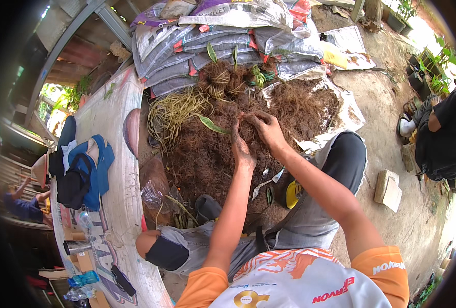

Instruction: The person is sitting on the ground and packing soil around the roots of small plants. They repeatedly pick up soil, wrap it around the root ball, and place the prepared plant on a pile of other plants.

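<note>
Both hands are soil-stained and cupped together above a heap of brown coconut fibre (197, 154). My left hand (241, 142) is upright, its palm turned towards the right; my right hand (264, 129) curls opposite with bent fingers. Brown fibrous material shows between them, apparently held by both. A green leaf with pale edges (214, 125) sticks out left of my left hand; its base is hidden. Beyond the hands stand fibre-wrapped root balls (217, 75) with upright leaves. A bundle of yellowish-green strips (176, 111) lies to the left.
Stacked sacks (220, 42) form a wall behind the heap. More fibre lies on a white sheet (353, 109) at right. A painted board (124, 192) with bags and bottles stands left. A block (386, 188) and a seated person (443, 134) are at right.
</note>
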The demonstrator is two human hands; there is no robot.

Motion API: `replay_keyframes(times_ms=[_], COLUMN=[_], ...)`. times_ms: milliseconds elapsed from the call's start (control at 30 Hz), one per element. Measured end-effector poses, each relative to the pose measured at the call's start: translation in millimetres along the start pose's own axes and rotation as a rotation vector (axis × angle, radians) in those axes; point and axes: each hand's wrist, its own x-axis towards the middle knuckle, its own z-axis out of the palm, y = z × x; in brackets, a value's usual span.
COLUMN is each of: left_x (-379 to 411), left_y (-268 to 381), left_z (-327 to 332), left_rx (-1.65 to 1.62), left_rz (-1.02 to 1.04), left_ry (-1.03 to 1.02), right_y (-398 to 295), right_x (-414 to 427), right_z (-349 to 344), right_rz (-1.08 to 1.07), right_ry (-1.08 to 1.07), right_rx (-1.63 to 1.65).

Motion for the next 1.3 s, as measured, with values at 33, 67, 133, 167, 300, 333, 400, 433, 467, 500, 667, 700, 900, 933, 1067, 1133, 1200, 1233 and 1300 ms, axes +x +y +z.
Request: replay_keyframes(times_ms=[33,67,133,167,300,333,400,433,467,500,667,700,900,933,1067,1133,1200,1233,1300], left_x=[0.4,2.4,9.2,13.5,15.4,16.4,18.3,19.9,22.2,24.8,39.8,40.1,24.1,22.4,22.7,26.8,30.2,29.6,32.2], left_y=[-2.6,-6.4,-14.3,-19.1,-22.3,-23.0,-24.4,-22.7,-20.2,-16.8,-24.4,-25.8,-28.1,-26.7,-24.0,-21.0,-18.6,-16.6,-14.2], left_z=[-0.2,-1.8,-9.1,-12.9,-15.2,-15.1,-12.4,-10.2,-8.0,-9.1,-33.1,-36.8,-34.8,-33.5,-27.2,-27.2,-26.4,-27.4,-27.6], left_rx=[-0.032,-0.063,-0.131,-0.168,-0.295,-0.250,-0.163,-0.184,-0.205,-0.225,-0.948,-0.573,-0.294,-0.279,-0.255,-0.256,-0.260,-0.259,-0.260], left_rz=[-0.032,-0.064,-0.092,-0.090,-0.124,-0.129,-0.139,-0.165,-0.191,-0.215,-0.327,-0.168,-0.129,-0.123,-0.133,-0.135,-0.142,-0.141,-0.145], left_ry=[-0.001,-0.004,-0.038,-0.073,-0.247,-0.217,-0.158,-0.115,-0.073,-0.026,-0.683,-0.713,-0.302,-0.278,-0.235,-0.218,-0.209,-0.203,-0.203], right_y=[4.2,7.8,6.4,7.2,-6.0,-5.8,-1.3,5.3,13.8,11.4,-15.8,-11.8,2.4,3.6,9.9,14.1,16.0,14.7,16.1], right_x=[2.6,5.2,8.0,6.3,-7.9,-7.3,0.9,9.2,18.0,21.6,-5.9,-5.2,-1.0,-2.2,1.8,5.5,1.0,-0.7,-0.1], right_z=[-0.8,-2.2,1.6,3.4,13.7,13.8,6.9,1.1,-3.0,-0.3,13.2,10.7,14.7,15.2,17.5,16.7,19.5,21.4,20.7], right_rz=[-0.104,-0.207,-0.238,-0.276,-0.349,-0.347,-0.289,-0.262,-0.286,-0.300,-0.675,-0.784,-0.706,-0.686,-0.626,-0.595,-0.683,-0.726,-0.734], right_ry=[0.061,0.123,0.242,0.296,0.442,0.462,0.419,0.396,0.327,0.253,0.167,0.169,0.254,0.242,0.243,0.181,0.282,0.335,0.186], right_rx=[-0.150,-0.301,-0.460,-0.505,-0.716,-0.777,-0.673,-0.619,-0.475,-0.329,-0.647,-0.793,-0.737,-0.716,-0.743,-0.848,-1.086,-1.205,-1.142])
